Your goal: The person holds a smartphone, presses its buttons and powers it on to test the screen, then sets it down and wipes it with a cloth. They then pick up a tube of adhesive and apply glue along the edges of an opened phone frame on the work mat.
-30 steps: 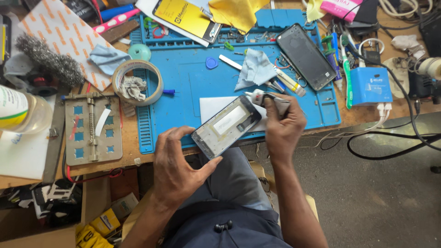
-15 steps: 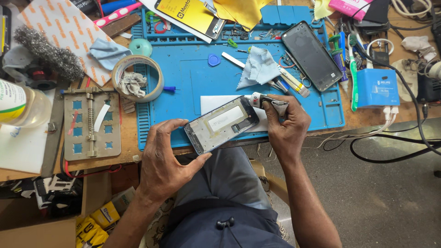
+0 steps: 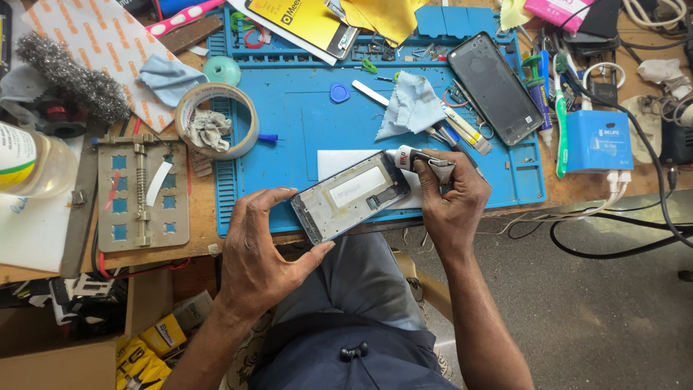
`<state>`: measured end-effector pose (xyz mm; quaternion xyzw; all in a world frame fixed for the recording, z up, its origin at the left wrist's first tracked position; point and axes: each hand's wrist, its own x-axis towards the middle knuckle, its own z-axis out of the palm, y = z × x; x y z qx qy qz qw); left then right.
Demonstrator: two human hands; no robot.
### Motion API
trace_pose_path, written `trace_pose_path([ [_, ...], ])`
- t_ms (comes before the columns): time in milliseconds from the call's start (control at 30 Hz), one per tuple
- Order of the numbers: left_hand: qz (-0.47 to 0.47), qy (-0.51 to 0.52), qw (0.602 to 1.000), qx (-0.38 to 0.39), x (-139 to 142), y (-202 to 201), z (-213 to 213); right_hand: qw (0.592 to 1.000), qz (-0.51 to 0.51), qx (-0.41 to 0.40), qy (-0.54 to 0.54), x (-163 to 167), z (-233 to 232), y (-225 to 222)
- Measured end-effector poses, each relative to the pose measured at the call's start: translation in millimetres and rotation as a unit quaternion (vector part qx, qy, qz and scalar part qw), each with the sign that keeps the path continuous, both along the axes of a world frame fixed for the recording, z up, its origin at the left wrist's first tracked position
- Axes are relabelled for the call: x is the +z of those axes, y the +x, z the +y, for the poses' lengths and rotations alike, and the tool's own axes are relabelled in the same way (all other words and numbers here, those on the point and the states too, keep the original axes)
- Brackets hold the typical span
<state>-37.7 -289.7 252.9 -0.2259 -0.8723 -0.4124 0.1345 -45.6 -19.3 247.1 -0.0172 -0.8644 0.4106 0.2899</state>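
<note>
The left hand (image 3: pixel 261 253) is gripping the phone frame (image 3: pixel 351 196) by its lower-left end, thumb and fingers clamped on its edges, holding it tilted at the centre of the frame, over the blue mat's (image 3: pixel 289 123) near edge. The right hand (image 3: pixel 451 198) is pinching a small glue tube (image 3: pixel 422 160) (crumpled, nearly flat) at the frame's upper-right end. A tape roll (image 3: pixel 216 119) is lying upper left.

L hand (image 3: pixel 261 249) palm down, fingers spread & curled, thumb (image 3: pixel 312 254) out to the right, pinching w/ fingertips at top. L forearm runs down to bottom-left. R hand (image 3: pixel 449 196) knuckles up, fingers folded in tight, squeezing w/ thumb & index at upper left. R wrist straight, forearm angles down to bottom-right. Hands near, not touching.
</note>
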Motion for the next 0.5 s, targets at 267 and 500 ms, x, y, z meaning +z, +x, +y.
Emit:
trace_pose_path([
  [267, -0.004, -0.002, 1.000, 0.004, -1, 1, 0, 1.000, -0.005, -0.001, 0.007, -1, -2, 1],
  [500, -0.009, 0.001, 1.000, 0.005, -47, 50, -62, 0.999, 0.002, -0.018, 0.029, -4, -2, 1],
])
